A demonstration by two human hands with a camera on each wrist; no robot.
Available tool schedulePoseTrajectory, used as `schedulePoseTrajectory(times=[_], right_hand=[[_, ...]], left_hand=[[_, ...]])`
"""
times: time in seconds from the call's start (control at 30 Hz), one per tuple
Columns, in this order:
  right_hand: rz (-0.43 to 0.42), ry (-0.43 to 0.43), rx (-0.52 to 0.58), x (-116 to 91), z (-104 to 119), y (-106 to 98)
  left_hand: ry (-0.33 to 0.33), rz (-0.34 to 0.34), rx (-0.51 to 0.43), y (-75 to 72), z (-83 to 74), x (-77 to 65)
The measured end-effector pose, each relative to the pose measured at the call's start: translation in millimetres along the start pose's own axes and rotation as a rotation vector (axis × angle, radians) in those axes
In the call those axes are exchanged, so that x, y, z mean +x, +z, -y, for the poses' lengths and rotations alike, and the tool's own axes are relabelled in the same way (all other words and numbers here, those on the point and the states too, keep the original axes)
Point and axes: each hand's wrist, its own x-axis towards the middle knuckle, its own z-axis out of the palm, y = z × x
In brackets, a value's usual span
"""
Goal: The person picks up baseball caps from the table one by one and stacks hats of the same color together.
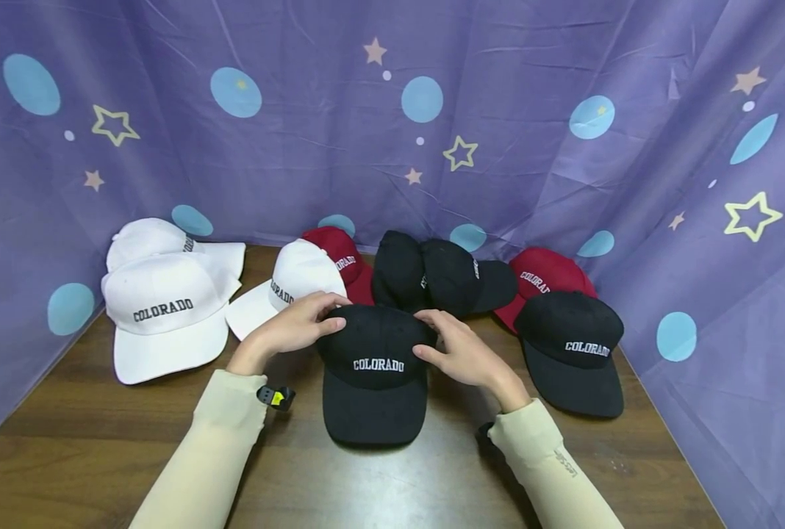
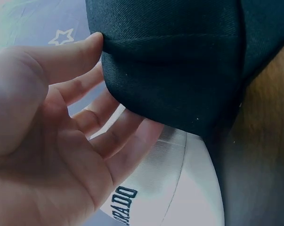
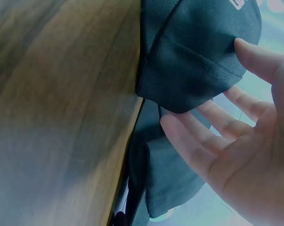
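A black baseball cap (image 1: 375, 400) with white COLORADO lettering is in the middle of the table, its brim toward me. My left hand (image 1: 300, 325) holds the left side of its crown, thumb on the front and fingers round behind. On the opposite side, my right hand (image 1: 464, 351) grips the crown in the same way. The left wrist view shows the thumb against the black cloth (image 2: 170, 70), with a white cap (image 2: 179, 183) behind the fingers. In the right wrist view, the fingertips reach behind the cap (image 3: 193, 66), and another black cap (image 3: 172, 174) lies beyond them.
Two white caps (image 1: 167, 294) overlap at the left. Behind my hands stand a white cap (image 1: 309, 272), a red cap (image 1: 333, 242) and two black caps (image 1: 452, 275). At the right, a black cap (image 1: 571, 330) overlaps a red one (image 1: 551, 268). A purple curtain (image 1: 339, 162) surrounds the wooden table (image 1: 287, 470).
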Motion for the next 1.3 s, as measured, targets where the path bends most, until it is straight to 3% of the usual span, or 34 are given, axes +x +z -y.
schedulePoseTrajectory(times=[0.43, 0.63, 0.9, 1.3], right_hand=[[-0.007, 0.037, -0.025, 3, 0, 7], [-0.007, 0.022, 0.01, 1, -1, -1], [-0.07, 0.053, 0.063, -9, -6, -42], [-0.238, 0.114, 0.056, -43, -32, -111]], left_hand=[[-0.018, -0.004, 0.016, -1.6, -0.1, 1.4], [-0.01, -0.029, 0.021, -3.8, -0.9, 0.8], [0.025, -0.079, 0.043, -10.0, -10.9, -2.6], [0.131, -0.142, 0.067, -15.2, -47.2, -5.2]])
